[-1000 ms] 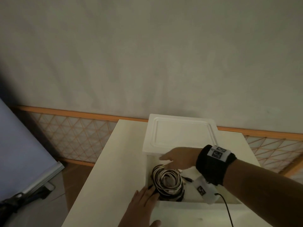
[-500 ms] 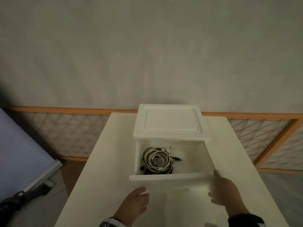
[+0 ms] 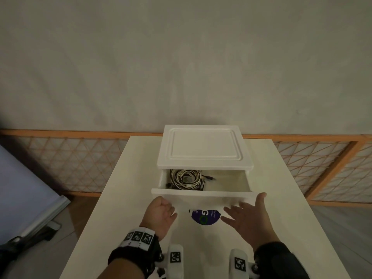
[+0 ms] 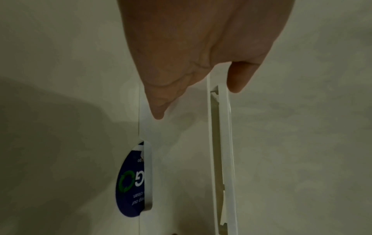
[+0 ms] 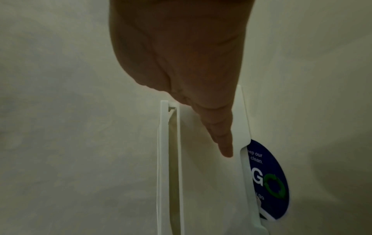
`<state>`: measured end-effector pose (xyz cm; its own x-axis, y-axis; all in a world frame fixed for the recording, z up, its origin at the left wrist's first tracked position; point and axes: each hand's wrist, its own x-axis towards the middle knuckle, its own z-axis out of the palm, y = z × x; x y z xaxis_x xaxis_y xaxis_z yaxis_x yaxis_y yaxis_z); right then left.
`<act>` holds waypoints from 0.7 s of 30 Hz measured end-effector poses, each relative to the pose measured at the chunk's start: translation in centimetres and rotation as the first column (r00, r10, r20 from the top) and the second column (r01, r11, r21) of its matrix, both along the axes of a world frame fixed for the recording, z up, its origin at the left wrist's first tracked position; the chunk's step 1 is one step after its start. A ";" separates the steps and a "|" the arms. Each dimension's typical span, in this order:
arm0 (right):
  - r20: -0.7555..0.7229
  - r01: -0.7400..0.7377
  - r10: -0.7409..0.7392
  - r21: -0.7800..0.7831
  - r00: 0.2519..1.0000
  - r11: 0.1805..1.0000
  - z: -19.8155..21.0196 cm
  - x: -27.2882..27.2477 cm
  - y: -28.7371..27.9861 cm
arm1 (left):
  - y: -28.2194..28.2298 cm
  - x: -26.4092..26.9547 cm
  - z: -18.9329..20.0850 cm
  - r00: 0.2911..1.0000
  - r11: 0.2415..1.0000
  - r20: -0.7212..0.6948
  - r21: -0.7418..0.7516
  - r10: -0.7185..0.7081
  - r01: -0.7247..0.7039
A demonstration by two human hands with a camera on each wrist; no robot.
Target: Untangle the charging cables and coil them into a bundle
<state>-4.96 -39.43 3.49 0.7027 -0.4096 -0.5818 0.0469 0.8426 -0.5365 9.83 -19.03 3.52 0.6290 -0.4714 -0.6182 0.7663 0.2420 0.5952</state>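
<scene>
A coil of white and black charging cables lies in the left half of an open white drawer, which belongs to a white box on the table. My left hand is at the left end of the drawer front. Its fingers lie straight along the panel, with the thumb by the top rim. My right hand is spread on the right end of the front, with a straight finger flat against the panel. Neither hand holds a cable.
A blue round sticker shows low on the drawer front. The white table runs out to both sides of the box. Behind it stands an orange lattice screen, and a pale panel leans at the left.
Both hands left the cable coil and came out of the drawer to its front panel. The drawer has slid partway back into the box.
</scene>
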 end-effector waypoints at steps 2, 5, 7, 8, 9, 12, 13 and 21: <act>0.048 -0.019 0.019 0.002 0.999 1.000 -0.4 0.6 -0.2 | -0.3 0.6 -0.1 1.000 1.000 0.006 -0.015 -0.024 0.024; 0.080 0.016 -0.016 0.005 0.997 1.000 -0.4 1.6 -0.3 | -0.5 1.8 -1.0 1.000 0.999 -0.010 -0.046 -0.027 0.027; 0.099 0.074 -0.075 0.017 0.992 0.997 -0.5 2.8 -0.6 | -0.8 2.7 -1.5 1.000 0.998 -0.002 -0.056 -0.030 0.030; 0.107 0.099 -0.101 0.019 0.989 0.995 -0.5 3.5 -0.9 | -1.1 3.3 -1.7 0.999 0.998 0.005 -0.051 -0.032 0.032; 0.109 0.111 -0.113 0.022 0.988 0.994 -0.5 4.5 -1.4 | -1.7 3.9 -1.7 0.999 0.999 0.015 -0.042 -0.029 0.029; 0.037 0.042 -0.038 -0.092 0.999 0.995 0.1 7.2 -2.6 | -3.7 5.6 -1.7 0.997 1.000 0.077 -0.010 0.030 -0.029; 0.008 0.016 -0.014 -0.136 1.000 0.991 0.3 7.9 -2.9 | -4.1 6.2 -1.9 0.993 0.998 0.103 0.010 0.059 -0.060; -0.103 0.083 -0.115 -0.269 0.988 0.960 -1.0 9.0 -2.0 | -2.5 6.6 -3.9 0.992 1.000 0.130 -0.003 -0.002 0.002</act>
